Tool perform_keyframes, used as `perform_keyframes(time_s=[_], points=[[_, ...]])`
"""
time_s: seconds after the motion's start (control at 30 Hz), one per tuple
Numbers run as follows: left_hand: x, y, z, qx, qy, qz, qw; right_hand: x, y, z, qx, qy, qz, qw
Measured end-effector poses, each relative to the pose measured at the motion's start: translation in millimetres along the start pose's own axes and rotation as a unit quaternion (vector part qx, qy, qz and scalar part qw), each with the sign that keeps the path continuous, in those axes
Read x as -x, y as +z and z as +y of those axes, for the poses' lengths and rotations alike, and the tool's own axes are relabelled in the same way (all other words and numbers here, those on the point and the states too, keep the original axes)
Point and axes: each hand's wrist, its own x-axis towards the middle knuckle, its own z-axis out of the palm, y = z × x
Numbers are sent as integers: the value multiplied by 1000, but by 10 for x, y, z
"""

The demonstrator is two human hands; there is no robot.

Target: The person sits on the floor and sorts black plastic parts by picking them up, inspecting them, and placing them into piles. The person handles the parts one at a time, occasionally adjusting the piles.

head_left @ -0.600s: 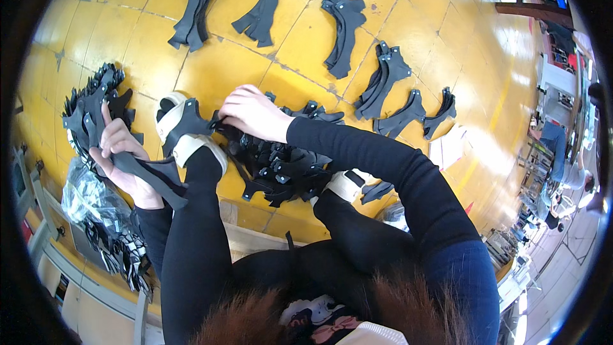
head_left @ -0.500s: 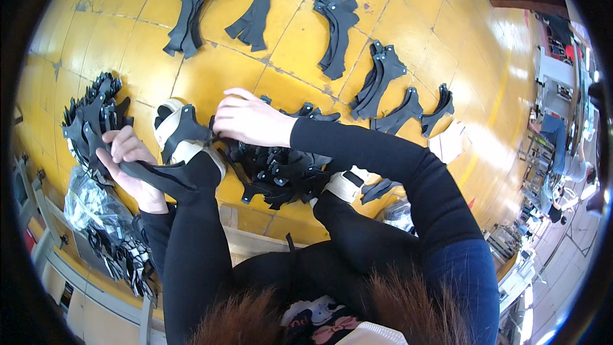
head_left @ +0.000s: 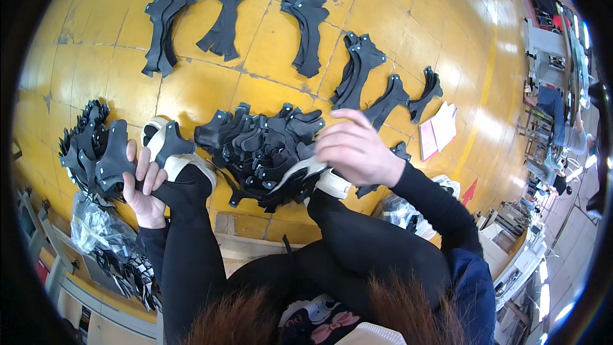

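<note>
Head view: left hand (head_left: pixel 145 185) grips a flared, matte black piece (head_left: pixel 115 158); right hand (head_left: pixel 359 151), hold unclear.

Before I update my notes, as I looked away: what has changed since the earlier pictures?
The right hand has moved rightward from the left end of the middle pile to its right side, near the right shoe; whether it grips a piece there is unclear. The left hand still holds a black piece; the spread-out floor stacks keep their arrangement.
</note>
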Motion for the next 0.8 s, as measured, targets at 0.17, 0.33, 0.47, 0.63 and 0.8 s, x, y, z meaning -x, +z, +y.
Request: perform_keyframes(time_s=[0.17,0.33,0.47,0.63,0.8], points=[[-31,10,-144,-71,38,64,995,387,-199,155,62,191,66,977],[-27,-40,-80,-158,-24,32,987,726,-275,373,48,286,105,951],[-85,-54,-129,-165,-32,76,983,1101,-648,357,-37,521,60,851],[-35,17,-95,-108,-18,20,994,2083,-907,380,-253,631,-97,727],[-48,-1,-124,-115,-28,41,992,2941,-563,35,-339,692,-192,608]])
